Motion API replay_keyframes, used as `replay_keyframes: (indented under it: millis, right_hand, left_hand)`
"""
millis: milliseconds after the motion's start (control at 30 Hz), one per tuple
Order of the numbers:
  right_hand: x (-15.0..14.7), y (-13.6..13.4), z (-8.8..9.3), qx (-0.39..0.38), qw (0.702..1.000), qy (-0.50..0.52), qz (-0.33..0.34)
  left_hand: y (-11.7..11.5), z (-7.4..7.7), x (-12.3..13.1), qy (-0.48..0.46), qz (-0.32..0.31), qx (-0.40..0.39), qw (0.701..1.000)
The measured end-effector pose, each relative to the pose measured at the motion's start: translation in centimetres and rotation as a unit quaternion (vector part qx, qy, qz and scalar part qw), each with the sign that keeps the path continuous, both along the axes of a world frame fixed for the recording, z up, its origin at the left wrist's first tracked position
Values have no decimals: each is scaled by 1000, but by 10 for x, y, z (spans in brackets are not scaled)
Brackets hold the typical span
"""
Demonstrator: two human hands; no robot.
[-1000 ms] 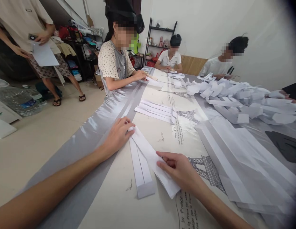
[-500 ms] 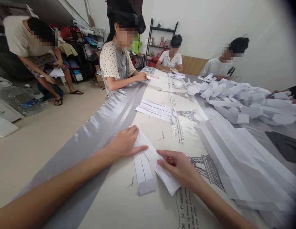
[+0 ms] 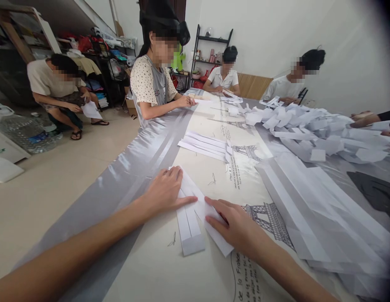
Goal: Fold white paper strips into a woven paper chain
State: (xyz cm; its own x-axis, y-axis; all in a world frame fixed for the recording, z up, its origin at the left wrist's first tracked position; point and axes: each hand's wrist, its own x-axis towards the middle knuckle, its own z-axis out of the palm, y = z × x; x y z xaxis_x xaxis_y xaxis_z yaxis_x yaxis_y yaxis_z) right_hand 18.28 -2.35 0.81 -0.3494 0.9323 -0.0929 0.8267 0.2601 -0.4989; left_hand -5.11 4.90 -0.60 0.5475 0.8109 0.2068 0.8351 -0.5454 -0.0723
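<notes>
Paper strip (image 3: 219,241) under both hands, lying aslant over another white strip (image 3: 190,235) on the near part of the tablecloth (image 3: 141,268), closer to the left edge than to the right. Left hand (image 3: 162,188) palm down and spread, fingers laid across the upper end of the strips, thumb stretched out onto the slanting one. Right hand (image 3: 234,220) at the other side of the slanting strip, forefinger and thumb on the paper with a gap between; impossible to tell pinching from plain pressing.

Done, by the look of it: lengthwise folding of the lower strip, with a band turned across its near end; a flat group of folded strips (image 3: 204,144) farther up the cloth, just inside the grey border of the left edge; and a large heap of folded paper (image 3: 327,130) along the right edge toward the far end. In progress, apparently: flattening of the slanting strip, its exact folds too small to read. Remaining, as a judgement: the stack of creased sheets (image 3: 311,205) at the right edge, beyond the right hand, long fold lines visible but width seemingly not reduced to strips. Probably a good share finished, with plenty left; no count possible through overlapping layers.
</notes>
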Motion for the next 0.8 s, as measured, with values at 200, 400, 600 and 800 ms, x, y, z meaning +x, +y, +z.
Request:
replay_keyframes:
  millis: [200,400,600,800]
  right_hand:
    - [3,-5,-8,65,993,-88,45]
    - [5,-2,-8,176,973,-83,124]
    - [5,-1,-12,221,958,-75,165]
    - [0,-6,-15,253,944,-121,173]
  left_hand:
    - [0,-1,1,19,-3,3,1000]
    - [0,-2,1,5,-3,-2,1000]
    - [1,-6,0,1,-2,-3,1000]
    - [-1,-5,1,-4,-2,0,1000]
